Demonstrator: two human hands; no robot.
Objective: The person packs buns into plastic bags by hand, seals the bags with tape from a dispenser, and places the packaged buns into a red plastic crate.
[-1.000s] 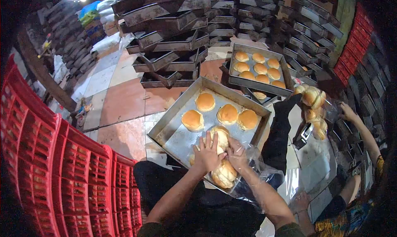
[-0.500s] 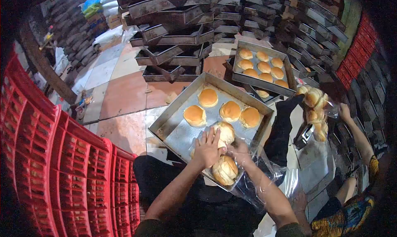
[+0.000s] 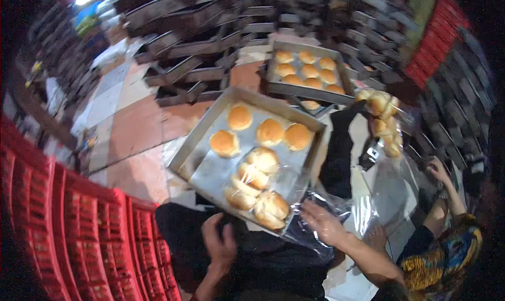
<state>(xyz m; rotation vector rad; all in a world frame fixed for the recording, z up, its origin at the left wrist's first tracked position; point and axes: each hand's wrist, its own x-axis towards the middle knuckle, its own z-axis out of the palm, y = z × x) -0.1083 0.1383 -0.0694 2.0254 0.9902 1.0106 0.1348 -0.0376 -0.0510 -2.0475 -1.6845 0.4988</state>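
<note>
A metal tray (image 3: 205, 167) lies tilted across my lap with several round golden buns in it. Near its front corner, a cluster of buns (image 3: 258, 188) sits under clear plastic. My left hand (image 3: 220, 240) is off the tray's front left side, fingers apart and holding nothing. At the right, my right hand (image 3: 322, 222) reaches over the clear plastic bag (image 3: 336, 209), its fingers extended beside the tray's corner. The bag spreads from the tray's corner toward the right.
Red plastic crates (image 3: 94, 227) stand along the left. Behind, another tray (image 3: 310, 93) holds several buns, with stacked dark trays (image 3: 184, 48) beyond. At right, bagged buns (image 3: 386, 125) lie near another person's hand (image 3: 437, 172).
My left hand has left the buns and moved down and left. My right hand has pulled back to the right. The other person's hand has moved away from the bagged buns. The view has shifted.
</note>
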